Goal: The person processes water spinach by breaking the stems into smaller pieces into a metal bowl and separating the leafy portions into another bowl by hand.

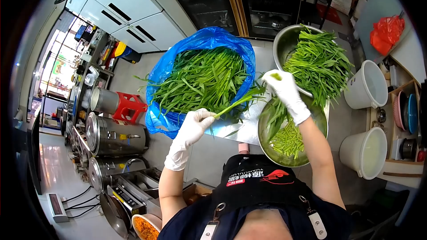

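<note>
My left hand point(192, 129), in a white glove, pinches the stem end of a leafy water spinach stalk point(235, 105) in front of the blue bag. The stalk slants up and right toward my other hand. My gloved right hand point(281, 88) is closed above the gap between the two metal bowls, with a short green stem piece point(276, 76) showing at its fingers. Below it, the near metal bowl point(321, 138) holds cut stems point(289, 140) and some long leaves. The blue plastic bag point(167, 73) is full of loose water spinach point(204, 77).
More greens point(318, 62) overhang the far metal bowl point(279, 44). White buckets point(364, 153) stand at the right, by a shelf with basins. Large steel pots point(118, 135) and a red stool point(129, 108) are at the left. Fridges point(129, 13) line the back.
</note>
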The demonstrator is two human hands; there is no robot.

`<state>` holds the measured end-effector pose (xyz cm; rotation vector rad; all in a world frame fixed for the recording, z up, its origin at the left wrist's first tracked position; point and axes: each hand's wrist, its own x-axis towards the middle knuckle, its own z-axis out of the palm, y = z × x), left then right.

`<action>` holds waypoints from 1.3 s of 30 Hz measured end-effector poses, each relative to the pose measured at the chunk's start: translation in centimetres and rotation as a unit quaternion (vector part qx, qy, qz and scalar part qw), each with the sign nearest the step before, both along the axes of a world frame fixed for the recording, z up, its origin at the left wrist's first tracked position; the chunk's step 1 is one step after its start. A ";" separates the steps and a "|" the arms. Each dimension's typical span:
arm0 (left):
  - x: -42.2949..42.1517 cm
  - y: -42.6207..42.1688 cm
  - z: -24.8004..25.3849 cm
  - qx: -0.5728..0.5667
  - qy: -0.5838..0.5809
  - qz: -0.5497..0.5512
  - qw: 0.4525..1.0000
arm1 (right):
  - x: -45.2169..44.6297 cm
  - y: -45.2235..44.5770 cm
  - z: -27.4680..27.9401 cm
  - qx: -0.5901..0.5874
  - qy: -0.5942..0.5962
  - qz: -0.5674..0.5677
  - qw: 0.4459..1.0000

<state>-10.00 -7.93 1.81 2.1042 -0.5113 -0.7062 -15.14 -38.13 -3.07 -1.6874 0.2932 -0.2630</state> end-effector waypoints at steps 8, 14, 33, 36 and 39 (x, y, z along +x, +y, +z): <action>-0.8 -3.5 -0.2 -0.098 0.124 0.032 0.987 | -2.3 6.5 2.1 -0.416 -0.343 0.067 0.839; -2.5 -4.5 -0.7 -0.125 0.169 0.042 0.977 | -4.1 6.8 0.6 -0.516 -0.276 0.129 0.800; 2.2 -10.0 -4.9 0.169 -0.449 -0.105 0.871 | -15.0 -11.1 1.8 0.059 -0.119 -0.188 0.973; 8.9 -8.1 -6.9 0.319 -0.586 -0.015 0.745 | -15.5 -10.5 -0.6 0.102 -0.108 -0.181 0.972; 14.0 -6.2 -10.1 0.392 -0.573 -0.046 0.718 | -15.2 -9.2 -1.8 0.129 -0.100 -0.185 0.969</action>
